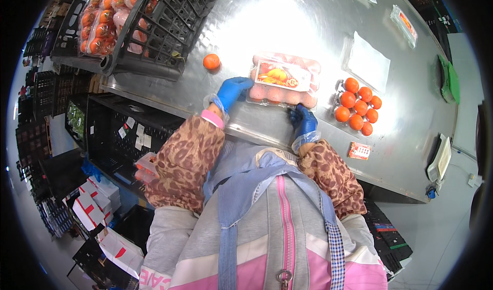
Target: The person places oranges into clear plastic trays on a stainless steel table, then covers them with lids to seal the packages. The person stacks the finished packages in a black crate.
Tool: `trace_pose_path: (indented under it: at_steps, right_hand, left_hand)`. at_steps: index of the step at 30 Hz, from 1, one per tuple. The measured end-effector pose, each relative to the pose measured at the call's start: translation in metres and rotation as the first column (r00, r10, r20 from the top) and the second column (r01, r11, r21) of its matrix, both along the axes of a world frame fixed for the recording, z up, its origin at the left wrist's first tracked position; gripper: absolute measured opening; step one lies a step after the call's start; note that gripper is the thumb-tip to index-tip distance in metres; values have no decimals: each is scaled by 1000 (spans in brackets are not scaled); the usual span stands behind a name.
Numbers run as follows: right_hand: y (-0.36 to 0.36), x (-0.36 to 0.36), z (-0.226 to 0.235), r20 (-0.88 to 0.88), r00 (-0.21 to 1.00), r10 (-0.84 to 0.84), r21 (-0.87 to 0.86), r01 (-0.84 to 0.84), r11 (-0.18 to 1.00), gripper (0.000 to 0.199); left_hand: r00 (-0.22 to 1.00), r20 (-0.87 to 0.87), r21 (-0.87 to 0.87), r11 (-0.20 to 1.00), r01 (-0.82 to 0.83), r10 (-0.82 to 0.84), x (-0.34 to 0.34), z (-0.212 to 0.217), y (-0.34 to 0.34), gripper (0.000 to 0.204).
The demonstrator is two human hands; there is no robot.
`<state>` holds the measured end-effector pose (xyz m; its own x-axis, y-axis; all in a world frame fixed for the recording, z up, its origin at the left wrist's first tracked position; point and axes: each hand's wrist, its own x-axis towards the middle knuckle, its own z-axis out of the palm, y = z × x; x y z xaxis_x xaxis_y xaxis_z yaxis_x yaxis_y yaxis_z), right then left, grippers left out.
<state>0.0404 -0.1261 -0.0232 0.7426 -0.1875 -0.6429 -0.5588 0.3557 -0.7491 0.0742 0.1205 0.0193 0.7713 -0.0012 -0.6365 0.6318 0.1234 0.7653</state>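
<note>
A clear plastic pack of tomatoes (275,92) lies on the steel table in front of me, its contents pale pink through the plastic, with a picture label across its top. My left hand (234,91), in a blue glove, is closed at the pack's left edge. At its front right corner my right hand (304,119), also gloved in blue, has its fingers curled against the rim; some fingertips are hidden. One loose tomato (211,61) sits left of the pack. To the right, several tomatoes (361,108) fill a clear tray.
A black crate (154,31) of packed tomatoes stands at the table's far left. White sheets (367,61) lie beyond the tray, a small printed card (359,150) nearer me. A labelled clear packet (404,25) is at the far right. Another black crate (115,131) is below the left edge.
</note>
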Motion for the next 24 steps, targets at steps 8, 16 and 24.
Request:
trace_pose_path:
  at_steps: [8,16,24]
  right_hand:
    - [-6,0,-9,33,997,65,-64,-63,996,33]
    - [-48,6,10,92,964,249,67,-255,965,35]
    - [-63,50,21,15,903,429,-209,-416,885,36]
  left_hand:
    - [912,59,552,775,308,-405,17,-27,2,28]
    - [934,103,541,807,235,-341,16,-43,12,23]
    - [933,59,543,795,268,-355,17,-35,22,25]
